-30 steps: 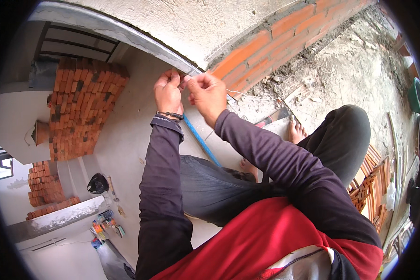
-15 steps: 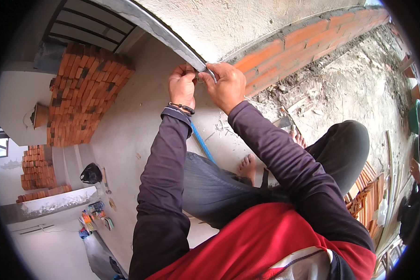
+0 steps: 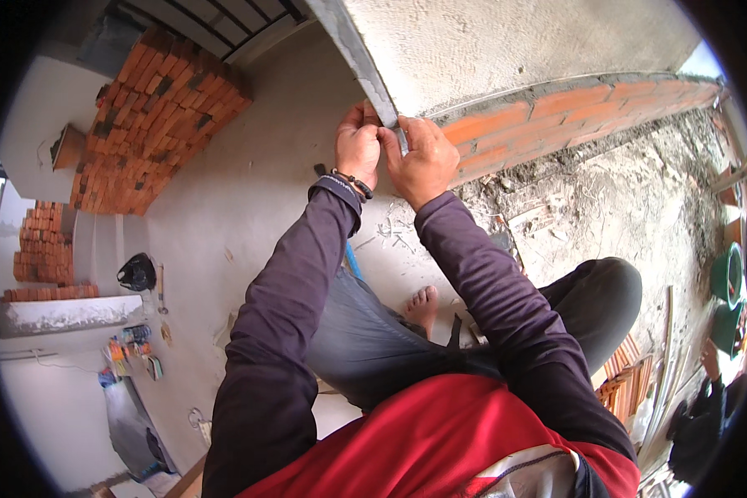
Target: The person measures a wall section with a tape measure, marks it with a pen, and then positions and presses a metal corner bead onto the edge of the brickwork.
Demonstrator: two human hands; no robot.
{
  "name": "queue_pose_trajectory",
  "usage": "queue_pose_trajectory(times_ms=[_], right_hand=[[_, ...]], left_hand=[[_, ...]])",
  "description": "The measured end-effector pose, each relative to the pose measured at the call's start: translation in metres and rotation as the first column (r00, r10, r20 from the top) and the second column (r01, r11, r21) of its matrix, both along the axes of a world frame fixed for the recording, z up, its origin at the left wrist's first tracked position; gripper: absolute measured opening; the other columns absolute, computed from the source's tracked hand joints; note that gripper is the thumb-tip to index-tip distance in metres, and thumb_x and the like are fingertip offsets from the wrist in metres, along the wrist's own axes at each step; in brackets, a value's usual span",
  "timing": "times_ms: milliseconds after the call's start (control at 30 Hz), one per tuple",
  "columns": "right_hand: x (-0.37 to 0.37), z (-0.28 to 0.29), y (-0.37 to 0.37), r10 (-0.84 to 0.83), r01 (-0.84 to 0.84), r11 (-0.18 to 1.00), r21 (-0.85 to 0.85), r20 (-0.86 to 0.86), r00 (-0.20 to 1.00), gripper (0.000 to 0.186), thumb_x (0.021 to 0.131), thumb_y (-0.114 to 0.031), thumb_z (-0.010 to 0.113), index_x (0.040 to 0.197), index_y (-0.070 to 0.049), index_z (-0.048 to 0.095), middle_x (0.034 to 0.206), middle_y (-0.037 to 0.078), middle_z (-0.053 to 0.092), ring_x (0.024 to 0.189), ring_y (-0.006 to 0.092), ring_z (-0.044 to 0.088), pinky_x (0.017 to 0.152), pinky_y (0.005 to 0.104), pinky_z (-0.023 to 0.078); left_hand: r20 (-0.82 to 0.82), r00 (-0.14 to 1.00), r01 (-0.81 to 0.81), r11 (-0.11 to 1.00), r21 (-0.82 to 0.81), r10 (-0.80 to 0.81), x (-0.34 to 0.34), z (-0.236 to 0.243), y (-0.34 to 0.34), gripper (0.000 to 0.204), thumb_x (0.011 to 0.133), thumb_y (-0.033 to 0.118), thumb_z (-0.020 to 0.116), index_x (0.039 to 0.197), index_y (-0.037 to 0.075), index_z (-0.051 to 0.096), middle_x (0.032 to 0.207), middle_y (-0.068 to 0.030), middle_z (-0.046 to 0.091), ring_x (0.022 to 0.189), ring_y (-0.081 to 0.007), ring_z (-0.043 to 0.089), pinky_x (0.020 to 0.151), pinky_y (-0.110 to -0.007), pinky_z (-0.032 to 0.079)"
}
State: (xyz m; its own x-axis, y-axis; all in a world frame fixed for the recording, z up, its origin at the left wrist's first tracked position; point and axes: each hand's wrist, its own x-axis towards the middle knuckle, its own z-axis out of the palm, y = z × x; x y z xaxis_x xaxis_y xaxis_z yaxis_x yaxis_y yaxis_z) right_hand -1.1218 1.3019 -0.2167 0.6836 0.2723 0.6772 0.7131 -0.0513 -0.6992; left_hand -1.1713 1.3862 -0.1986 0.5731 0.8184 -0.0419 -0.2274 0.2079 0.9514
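Observation:
Both my hands are raised at the lower end of a grey edge strip along the corner of a plastered wall. My left hand pinches with thumb and fingers at the strip's left side. Beside it, my right hand is closed, its thumb almost meeting the left fingers. A short pale grey piece shows between the right thumb and fingers, but its kind is unclear. What the left fingers grip is hidden. Under my left forearm, part of a blue handle shows on the floor.
Exposed orange brickwork runs below the plaster, with rubble along its foot. A large brick stack stands at left, near a black bag. Green basins and another person's hand are at far right. My bare foot is below.
My view has shifted, so the wall edge and both hands appear farther right. My hands stay closed at the strip's lower end, closer together than before.

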Motion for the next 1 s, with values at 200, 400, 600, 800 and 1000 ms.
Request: queue_pose_trajectory(times_ms=[200, 400, 600, 800, 1000], right_hand=[[0.004, 0.005, -0.005, 0.027, -0.026, 0.994, -0.104, 0.009, 1.000, 0.020, 0.077, -0.019, 0.075, 0.091, -0.008, 0.065, 0.079, 0.009, 0.065, 0.064, 0.0297, 0.064, 0.054, 0.0393, 0.048], [0.012, 0.012, -0.027, 0.152, -0.163, 0.962, -0.219, -0.063, 0.986, 0.025, 0.078, -0.019, 0.074, 0.099, -0.010, 0.067, 0.083, 0.010, 0.067, 0.067, 0.0298, 0.065, 0.058, 0.0413, 0.050], [0.047, 0.028, -0.087, 0.234, -0.280, 0.856, -0.435, -0.158, 0.959, 0.021, 0.079, -0.019, 0.072, 0.097, -0.010, 0.070, 0.070, 0.010, 0.067, 0.066, 0.0297, 0.067, 0.062, 0.0412, 0.052], [0.095, 0.041, -0.162, 0.326, -0.393, 0.728, -0.561, -0.221, 0.919, 0.019, 0.082, -0.021, 0.069, 0.092, -0.006, 0.071, 0.070, 0.013, 0.068, 0.067, 0.0319, 0.067, 0.065, 0.0414, 0.053], [0.112, 0.051, -0.212, 0.286, -0.391, 0.689, -0.611, -0.266, 0.920, 0.024, 0.081, -0.020, 0.070, 0.098, -0.003, 0.071, 0.070, 0.015, 0.067, 0.067, 0.0326, 0.066, 0.066, 0.0409, 0.051]], left_hand=[[0.013, 0.997, 0.072, 0.996, -0.058, -0.071, -0.001, 0.004, 0.001, 0.020, 0.098, 0.011, 0.052, 0.115, 0.005, 0.061, 0.104, -0.0025, 0.066, 0.091, -0.0095, 0.059, 0.078, -0.025, 0.046], [-0.015, 0.997, 0.080, 0.997, 0.010, -0.079, -0.004, -0.001, 0.005, 0.021, 0.101, 0.025, 0.055, 0.107, 0.007, 0.063, 0.092, 0.0017, 0.065, 0.079, -0.0065, 0.055, 0.069, -0.023, 0.042], [-0.012, 0.988, 0.152, 0.987, 0.058, -0.151, -0.012, -0.015, 0.017, 0.025, 0.091, 0.004, 0.050, 0.114, 0.006, 0.060, 0.105, -0.0022, 0.066, 0.084, -0.0094, 0.057, 0.073, -0.025, 0.043], [-0.043, 0.997, 0.071, 0.990, 0.121, -0.066, -0.012, -0.013, 0.006, 0.021, 0.101, 0.023, 0.049, 0.112, 0.009, 0.059, 0.104, 0.0005, 0.062, 0.087, -0.0081, 0.053, 0.078, -0.027, 0.041], [-0.002, 0.999, 0.036, 0.891, 0.452, -0.040, -0.011, -0.013, -0.016, 0.047, 0.094, 0.026, 0.067, 0.127, -0.001, 0.047, 0.119, -0.0077, 0.057, 0.106, -0.0140, 0.054, 0.094, -0.030, 0.044]])
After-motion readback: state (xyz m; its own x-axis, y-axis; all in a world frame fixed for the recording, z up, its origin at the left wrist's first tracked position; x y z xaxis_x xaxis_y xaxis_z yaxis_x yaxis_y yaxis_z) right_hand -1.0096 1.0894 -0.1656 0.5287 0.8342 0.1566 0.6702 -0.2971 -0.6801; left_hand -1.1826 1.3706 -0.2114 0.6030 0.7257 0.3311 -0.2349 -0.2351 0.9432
